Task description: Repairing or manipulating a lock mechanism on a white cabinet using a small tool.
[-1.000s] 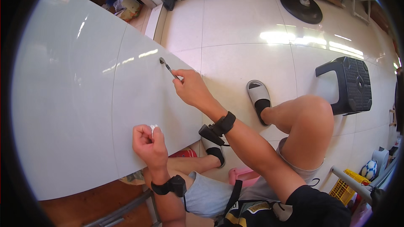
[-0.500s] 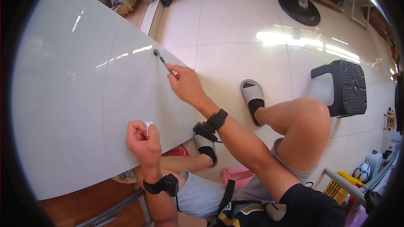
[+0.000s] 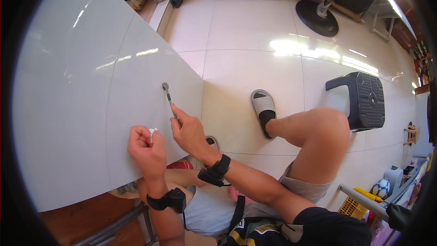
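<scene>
My right hand (image 3: 187,132) is closed round the handle of a slim metal ratchet wrench (image 3: 168,94). The wrench's rounded head points away from me, over the white tabletop (image 3: 136,70). Just to the left, my left hand (image 3: 146,151) is curled into a fist above the table. A crumpled white piece, perhaps tissue (image 3: 153,132), sticks out between its thumb and fingers; most of it is hidden. The two hands are close together but apart, and the wrench does not touch the white piece.
A black plastic stool (image 3: 366,100) stands on the tiled floor at the right. Beyond it is a round black stand base (image 3: 317,17). A yellow crate (image 3: 353,207) and a ball (image 3: 381,187) lie at lower right. The table's edge runs beside my right hand.
My right hand has drawn back toward me and slightly left with the wrench, coming nearer my left hand. The left hand keeps its grip. The whole view has shifted a little.
</scene>
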A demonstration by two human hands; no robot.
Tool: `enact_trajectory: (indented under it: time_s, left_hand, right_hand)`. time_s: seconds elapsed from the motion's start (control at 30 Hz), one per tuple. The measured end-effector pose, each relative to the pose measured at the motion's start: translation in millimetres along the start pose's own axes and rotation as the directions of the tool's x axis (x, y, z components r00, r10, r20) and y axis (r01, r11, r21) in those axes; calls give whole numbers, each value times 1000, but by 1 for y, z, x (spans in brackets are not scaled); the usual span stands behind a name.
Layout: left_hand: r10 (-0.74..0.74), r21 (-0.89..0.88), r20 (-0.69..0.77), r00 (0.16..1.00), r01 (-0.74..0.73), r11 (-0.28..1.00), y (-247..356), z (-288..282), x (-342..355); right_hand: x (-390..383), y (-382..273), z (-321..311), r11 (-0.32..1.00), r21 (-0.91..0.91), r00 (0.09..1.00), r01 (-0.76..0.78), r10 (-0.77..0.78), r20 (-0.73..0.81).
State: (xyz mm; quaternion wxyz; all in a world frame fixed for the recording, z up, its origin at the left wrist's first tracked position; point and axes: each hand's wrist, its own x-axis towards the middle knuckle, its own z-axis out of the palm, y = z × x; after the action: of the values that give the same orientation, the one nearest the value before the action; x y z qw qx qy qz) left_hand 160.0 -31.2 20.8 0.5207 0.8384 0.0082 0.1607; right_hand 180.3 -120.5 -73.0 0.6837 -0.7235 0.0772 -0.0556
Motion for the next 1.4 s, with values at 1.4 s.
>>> enact_trajectory:
  time_s: [1.4]
  left_hand:
    - [306, -104, 226, 925, -290, 952, 29, 16, -39]
  right_hand:
    - [-143, 66, 28, 973, 222, 983, 67, -102, 153]
